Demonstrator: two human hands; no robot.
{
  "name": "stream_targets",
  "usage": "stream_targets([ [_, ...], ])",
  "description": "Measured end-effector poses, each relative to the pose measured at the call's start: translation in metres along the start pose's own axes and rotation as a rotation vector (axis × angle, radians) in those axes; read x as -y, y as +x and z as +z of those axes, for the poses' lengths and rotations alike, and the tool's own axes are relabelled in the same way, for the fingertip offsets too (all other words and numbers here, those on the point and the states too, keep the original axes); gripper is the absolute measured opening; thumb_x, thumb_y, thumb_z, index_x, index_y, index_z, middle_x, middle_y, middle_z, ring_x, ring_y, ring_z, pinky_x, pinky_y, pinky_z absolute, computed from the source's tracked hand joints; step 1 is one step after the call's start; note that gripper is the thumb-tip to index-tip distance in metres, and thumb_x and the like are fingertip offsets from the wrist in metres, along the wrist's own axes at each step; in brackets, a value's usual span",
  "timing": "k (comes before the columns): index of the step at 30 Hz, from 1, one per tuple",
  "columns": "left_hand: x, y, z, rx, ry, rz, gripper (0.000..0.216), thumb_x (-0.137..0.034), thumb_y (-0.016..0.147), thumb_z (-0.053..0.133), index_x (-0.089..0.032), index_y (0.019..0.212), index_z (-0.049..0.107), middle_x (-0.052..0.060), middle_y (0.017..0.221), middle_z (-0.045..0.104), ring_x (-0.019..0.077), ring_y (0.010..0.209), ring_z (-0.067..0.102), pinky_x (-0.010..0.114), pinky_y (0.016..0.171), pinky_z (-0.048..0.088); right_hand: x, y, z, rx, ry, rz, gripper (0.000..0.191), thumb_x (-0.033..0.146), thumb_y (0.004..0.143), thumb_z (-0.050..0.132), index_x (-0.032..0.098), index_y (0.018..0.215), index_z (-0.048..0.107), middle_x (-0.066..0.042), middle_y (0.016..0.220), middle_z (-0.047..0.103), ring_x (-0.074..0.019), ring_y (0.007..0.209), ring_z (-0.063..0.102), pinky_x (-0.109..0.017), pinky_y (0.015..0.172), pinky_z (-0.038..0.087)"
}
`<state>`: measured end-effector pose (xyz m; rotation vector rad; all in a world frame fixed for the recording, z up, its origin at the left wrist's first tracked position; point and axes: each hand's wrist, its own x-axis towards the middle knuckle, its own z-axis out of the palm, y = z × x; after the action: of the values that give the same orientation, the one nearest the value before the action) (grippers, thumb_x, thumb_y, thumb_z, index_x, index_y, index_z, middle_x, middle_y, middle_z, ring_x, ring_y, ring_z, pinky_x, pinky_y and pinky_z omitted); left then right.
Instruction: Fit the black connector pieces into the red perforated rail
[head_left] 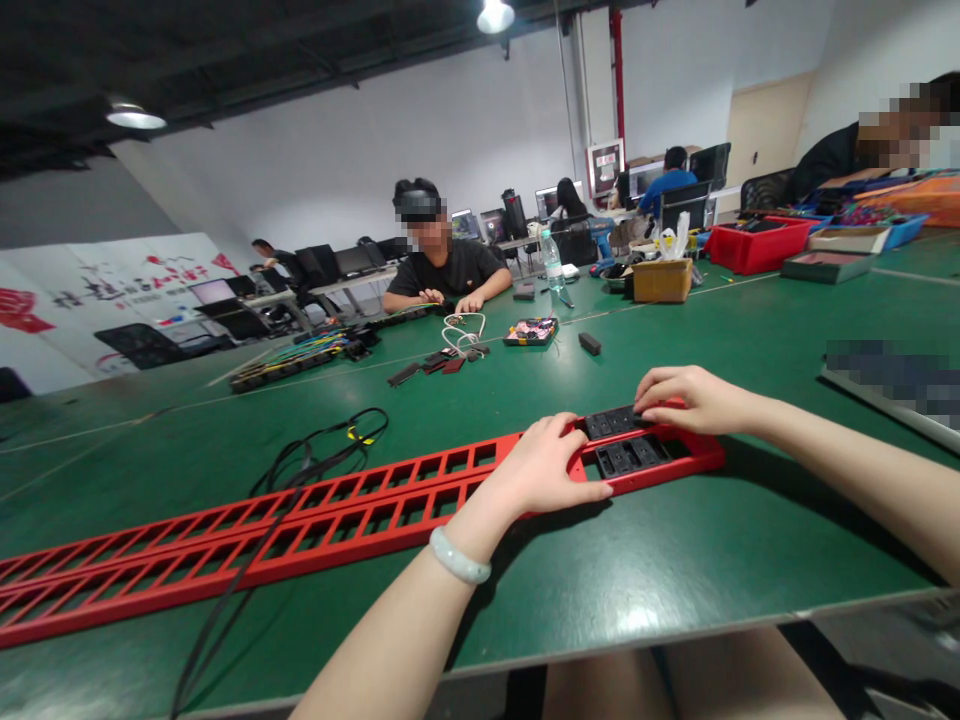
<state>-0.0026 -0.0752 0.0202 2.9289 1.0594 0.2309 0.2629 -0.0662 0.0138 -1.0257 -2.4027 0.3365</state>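
A long red slotted frame (390,490) lies slantwise on the green table. My left hand (551,465) spans it near its right end, thumb on the near edge and fingers over the top, gripping it. Two rows of black modules, possibly socket inserts, sit in the frame's right end; the near black module (634,456) shows in full. At the far row, my right hand (686,398) has its fingers bent down on the far black module (609,422), whose right part is hidden under the fingertips. A pale bracelet (459,556) is on my left wrist.
A black cable (262,540) runs across the red frame. Beyond it are a small parts tray (531,332), a black block (589,344), a bottle (553,262), a tissue box (661,280) and a red bin (759,246). A person (446,265) works opposite.
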Motion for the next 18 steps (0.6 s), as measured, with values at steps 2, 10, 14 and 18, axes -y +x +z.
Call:
stream_targets([
  [2,0.0,0.0,0.0,0.001,-0.006,0.001,0.06,-0.064,0.067,0.052,-0.018,0.106,0.054,0.01,0.127,0.04,0.0287,0.113,0.041,0.041,0.095,0.034,-0.019,0.0,0.003,-0.148,-0.094,0.082,0.029,0.033,0.08,0.046,0.017,0.094,0.066,-0.008,0.097,0.059,-0.0175,0.09,0.056,-0.03,0.083,0.043],
  [10,-0.001,0.0,-0.003,0.008,-0.036,-0.006,0.059,-0.062,0.066,0.056,-0.019,0.107,0.054,0.009,0.127,0.04,0.0285,0.114,0.041,0.042,0.096,0.034,-0.082,-0.008,0.005,-0.144,-0.145,0.219,0.037,0.038,0.075,0.051,0.02,0.105,0.062,-0.007,0.11,0.058,-0.0226,0.103,0.052,-0.037,0.092,0.039],
  [14,-0.001,0.0,-0.003,0.006,-0.036,-0.004,0.058,-0.062,0.066,0.056,-0.019,0.107,0.054,0.009,0.127,0.04,0.0282,0.114,0.041,0.041,0.097,0.033,-0.088,-0.009,0.006,-0.08,-0.106,0.206,0.042,0.042,0.076,0.049,0.018,0.108,0.06,-0.008,0.115,0.057,-0.024,0.107,0.05,-0.037,0.095,0.038],
  [18,-0.001,0.0,-0.003,0.003,-0.032,0.002,0.06,-0.063,0.066,0.055,-0.019,0.107,0.054,0.009,0.127,0.04,0.0281,0.113,0.041,0.041,0.097,0.033,-0.089,-0.009,0.008,-0.073,-0.089,0.234,0.046,0.044,0.076,0.049,0.017,0.112,0.058,-0.009,0.116,0.057,-0.0242,0.109,0.05,-0.037,0.095,0.038],
])
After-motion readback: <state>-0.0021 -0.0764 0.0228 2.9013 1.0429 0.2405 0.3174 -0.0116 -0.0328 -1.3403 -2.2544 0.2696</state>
